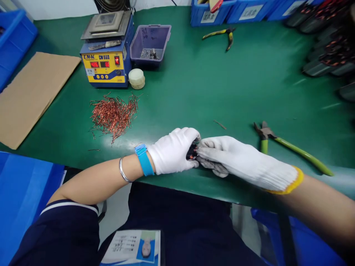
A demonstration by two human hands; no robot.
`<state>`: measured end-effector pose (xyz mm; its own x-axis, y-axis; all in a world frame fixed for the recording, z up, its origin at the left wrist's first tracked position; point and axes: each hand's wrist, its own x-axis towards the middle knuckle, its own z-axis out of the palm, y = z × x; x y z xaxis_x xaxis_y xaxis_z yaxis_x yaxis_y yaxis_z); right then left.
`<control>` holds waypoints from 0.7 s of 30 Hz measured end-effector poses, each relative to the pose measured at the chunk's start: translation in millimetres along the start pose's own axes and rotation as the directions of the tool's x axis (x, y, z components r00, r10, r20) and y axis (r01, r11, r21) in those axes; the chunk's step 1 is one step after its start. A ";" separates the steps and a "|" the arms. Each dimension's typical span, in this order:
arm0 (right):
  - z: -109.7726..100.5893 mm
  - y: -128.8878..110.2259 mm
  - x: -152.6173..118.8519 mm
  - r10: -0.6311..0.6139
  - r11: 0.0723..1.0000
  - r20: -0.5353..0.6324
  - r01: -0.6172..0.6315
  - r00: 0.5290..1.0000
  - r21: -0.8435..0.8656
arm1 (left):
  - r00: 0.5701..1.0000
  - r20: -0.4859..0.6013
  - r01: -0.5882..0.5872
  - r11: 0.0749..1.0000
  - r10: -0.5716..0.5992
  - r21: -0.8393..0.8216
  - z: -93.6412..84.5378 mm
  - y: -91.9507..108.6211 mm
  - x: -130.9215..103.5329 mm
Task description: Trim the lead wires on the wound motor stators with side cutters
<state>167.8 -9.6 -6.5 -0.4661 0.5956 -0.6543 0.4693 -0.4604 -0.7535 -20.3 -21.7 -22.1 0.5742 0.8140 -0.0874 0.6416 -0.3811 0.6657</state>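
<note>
Two gloved hands meet at a small dark part [191, 152] near the bench's [177, 92] front edge.
The left hand [173, 152] is clamped around the part; the right hand [223, 152] has its fingertips up against the coppery end — whether they pinch anything, I cannot tell. The step in hand seems to be fine finger work on that end — the next move calls for a steady left hold and a light right touch. Cutters [267, 132] lie beside the right hand.
</note>
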 end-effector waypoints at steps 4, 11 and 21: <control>5.0 -0.5 -7.5 -0.027 0.999 -0.023 0.028 0.999 0.027 | 1.000 0.015 0.016 0.960 -0.012 -0.281 -15.2 -2.7 -1.7; 6.8 2.4 -26.6 -0.140 0.982 -0.123 0.154 0.982 0.108 | 0.844 0.531 0.434 0.678 -0.076 -0.593 -47.9 -9.9 0.2; 4.6 1.0 -44.1 -0.190 0.906 -0.138 0.228 0.972 0.357 | 0.993 0.079 0.008 0.601 0.091 -0.799 -29.2 9.3 -17.1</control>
<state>185.3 -39.4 21.3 -0.4386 0.7573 -0.4839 0.0511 -0.5166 -0.8547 -39.0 -26.4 7.3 0.6688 0.7386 -0.0846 -0.0157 0.1279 0.9917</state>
